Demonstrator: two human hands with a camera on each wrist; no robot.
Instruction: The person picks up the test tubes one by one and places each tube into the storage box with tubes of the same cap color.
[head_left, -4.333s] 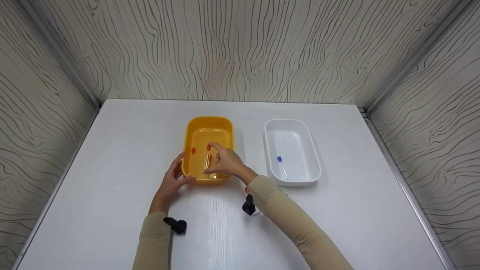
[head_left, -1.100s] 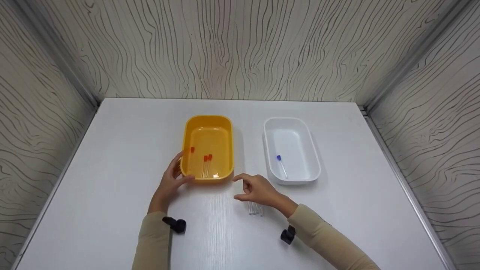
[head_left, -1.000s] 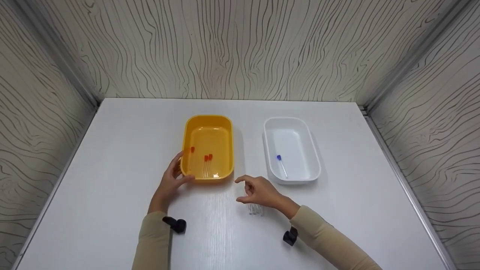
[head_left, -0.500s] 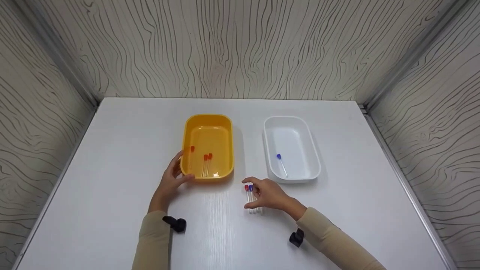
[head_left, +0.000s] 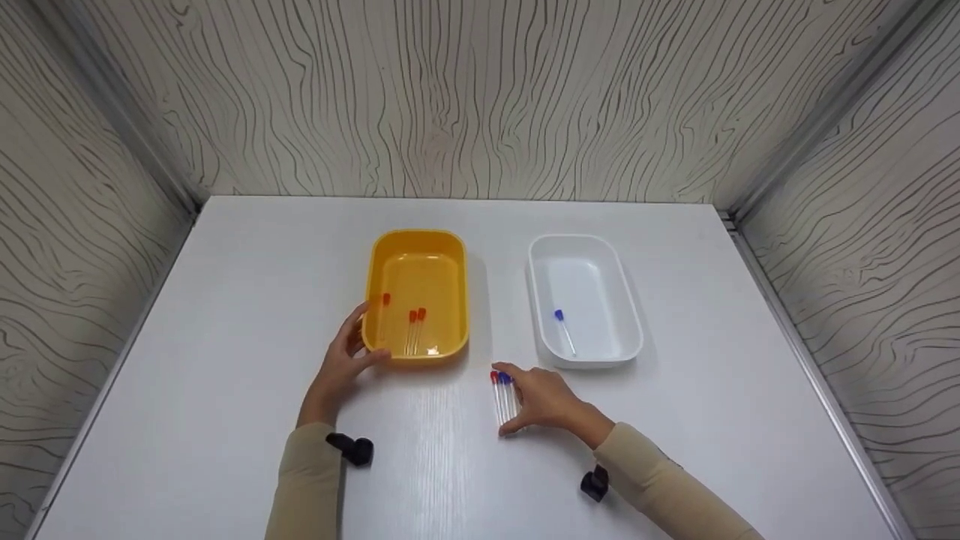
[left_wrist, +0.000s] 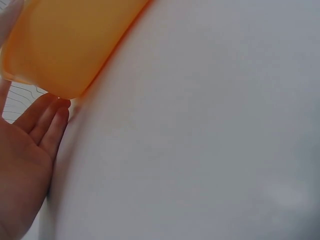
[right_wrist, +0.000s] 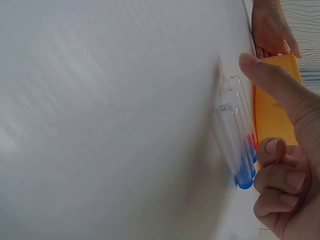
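Picking step, seemingly: right hand [head_left: 546,397], thumb and fingers spread, straddles the red- and blue-capped tubes [right_wrist: 236,144] on the bench [head_left: 255,300], lower centre, left hand [head_left: 341,367] grips yellow tray [head_left: 420,281]; next likely needs pinching one tube.

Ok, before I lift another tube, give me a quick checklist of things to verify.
1. Orange tray steadied: ok, the left hand holds its near left corner.
2. Only red caps inside it: ok, three red-capped tubes show.
3. White tray holding only blue: ok, one blue-capped tube.
4. Loose tubes separated by colour: not ok, red and blue caps lie side by side on the table.
5. Right hand touching just one tube: cannot tell; it's over the group, partly covering it.
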